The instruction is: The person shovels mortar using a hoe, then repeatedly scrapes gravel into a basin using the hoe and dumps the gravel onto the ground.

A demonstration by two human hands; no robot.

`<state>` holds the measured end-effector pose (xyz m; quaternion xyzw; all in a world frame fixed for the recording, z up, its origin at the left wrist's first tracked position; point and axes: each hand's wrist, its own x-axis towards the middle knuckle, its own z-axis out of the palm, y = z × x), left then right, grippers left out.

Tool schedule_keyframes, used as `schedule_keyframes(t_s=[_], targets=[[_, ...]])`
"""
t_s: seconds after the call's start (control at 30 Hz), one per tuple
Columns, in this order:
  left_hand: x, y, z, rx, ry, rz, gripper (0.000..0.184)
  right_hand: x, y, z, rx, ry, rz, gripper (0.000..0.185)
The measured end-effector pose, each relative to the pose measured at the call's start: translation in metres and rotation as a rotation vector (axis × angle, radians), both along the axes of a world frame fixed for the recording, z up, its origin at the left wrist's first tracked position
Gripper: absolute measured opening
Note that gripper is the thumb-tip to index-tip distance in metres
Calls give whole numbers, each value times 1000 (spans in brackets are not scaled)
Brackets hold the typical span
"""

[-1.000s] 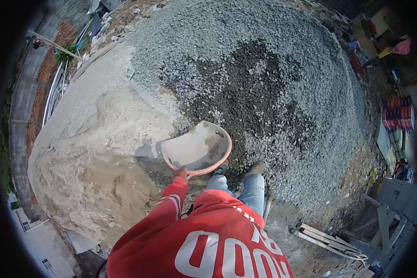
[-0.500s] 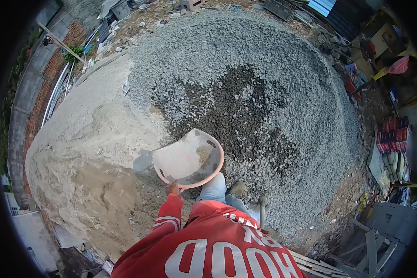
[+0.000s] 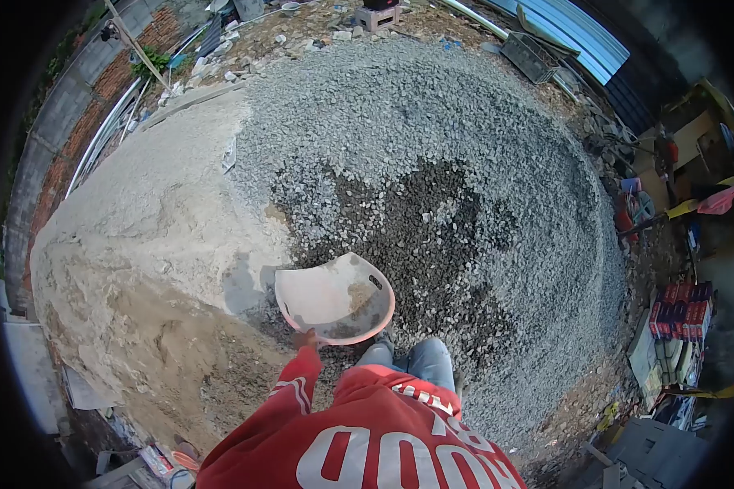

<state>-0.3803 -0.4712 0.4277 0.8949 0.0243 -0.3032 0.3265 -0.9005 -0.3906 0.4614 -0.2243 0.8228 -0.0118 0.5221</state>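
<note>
My left hand (image 3: 306,339) is closed round the near rim of a pale pink plastic scoop-shaped basin (image 3: 322,295). The basin has a slotted grip on its right side, a straight open edge on the left and grey-brown residue inside. Under and beyond it lies grey gravel (image 3: 538,236) with a dark, damp-looking patch (image 3: 420,228). A pale sand heap (image 3: 130,212) rises to the left. My right hand is out of sight, hidden by my body in the red hooded top.
A wooden plank (image 3: 192,104) borders the sand at the far left. At the back stand a pinkish block (image 3: 378,18) and a grey crate (image 3: 530,57). Red-and-blue stacked packages (image 3: 681,312) and grey panels (image 3: 656,448) are on the right.
My view has shifted and my legs have moved, with both knees now showing. The basin stays in my left hand, slightly lower in view. The shaft near my right leg is no longer visible.
</note>
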Motion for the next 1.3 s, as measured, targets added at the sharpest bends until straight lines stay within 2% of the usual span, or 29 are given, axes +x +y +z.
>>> schedule_keyframes(t_s=[0.03, 0.1, 0.13, 0.17, 0.2, 0.23, 0.27, 0.3, 0.33, 0.4, 0.43, 0.5, 0.57, 0.6, 0.63, 0.73, 0.8, 0.9, 0.93, 0.97, 1.0, 1.03, 1.07, 1.1, 1.17, 1.2, 1.23, 1.27, 1.3], targets=[[6, -17, -12, 172, -92, -138, 44, 5, -15, 3, -3, -3, 13, 15], [-13, -70, 9, 134, -170, -202, 43, 13, -47, 5, -19, -8, 32, 15], [-26, -100, 16, 149, -177, -68, 41, 17, -63, 5, -26, -9, 41, 15], [-20, -118, -14, 106, -92, -154, 40, 19, -75, 8, -35, -9, 44, 15], [-29, -141, -13, -111, -37, -95, 37, 18, -88, 8, -43, -12, 52, 15], [-37, -168, -6, -121, -59, -115, 39, 17, -101, 8, -41, -9, 55, 15], [-35, -191, -28, -109, 54, -115, 40, 15, -110, 9, -36, -7, 61, 15], [-32, -210, -62, -230, 194, -162, 31, 15, -119, 10, -29, -3, 63, 15], [-39, -234, -30, -416, 397, -127, 32, 13, -129, 9, -17, -4, 70, 15], [-43, -281, -20, -225, 351, -118, 30, 8, -153, 4, 14, -2, 89, 15], [-43, -296, -21, -219, 346, -109, 30, 5, -165, 1, 35, 0, 100, 15], [-40, -333, -22, -38, 240, -413, 30, -4, -195, -12, 85, 4, 124, 15], [-48, -357, -21, -252, 496, -255, 29, -14, -234, -32, 138, 12, 164, 15], [-54, -368, -25, -251, 581, -275, 32, -22, -255, -45, 168, 18, 191, 15], [-70, -385, -1, -237, 578, -296, 34, -32, -278, -56, 203, 32, 215, 15], [-114, -408, 22, -278, 917, -328, 33, -73, -346, -83, 305, 85, 288, 15], [-168, -435, 46, -145, 1000, -364, 34, -93, -399, -88, 331, 115, 322, 15], [-250, -477, 80, -235, 1177, -650, 50, -121, -497, -101, 280, 144, 397, 15], [-280, -490, 82, -223, 1161, -815, 59, -107, -556, -58, 119, -132, 52, 18], [-308, -502, 82, -210, 1144, -980, 68, -83, -628, -11, 133, -109, 240, 20], [-332, -519, 92, -255, 1039, -1104, 74, -94, -655, -41, -23, -102, 170, 21], [-353, -536, 101, -302, 931, -1223, 80, -60, -712, 9, -109, -117, 156, 19], [-375, -554, 106, -370, 893, -1190, 82, -44, -753, 20, -269, -193, 155, 13], [-388, -572, 111, -439, 853, -1158, 83, -21, -792, 37, -398, -158, 137, 14], [-375, -645, 150, -492, 807, -1191, 81, 27, -862, 74, -543, -239, 80, 10], [-368, -676, 160, -480, 530, -1195, 65, 62, -893, 112, -621, -273, 24, 7], [-377, -700, 126, -429, 349, -1140, 47, 84, -919, 113, -712, -332, -142, 10], [-357, -727, 147, -500, 321, -1062, 43, 103, -947, 123, -784, -482, -124, 13], [-330, -767, 171, -572, 291, -979, 39, 127, -975, 138, -838, -492, -123, 13]])
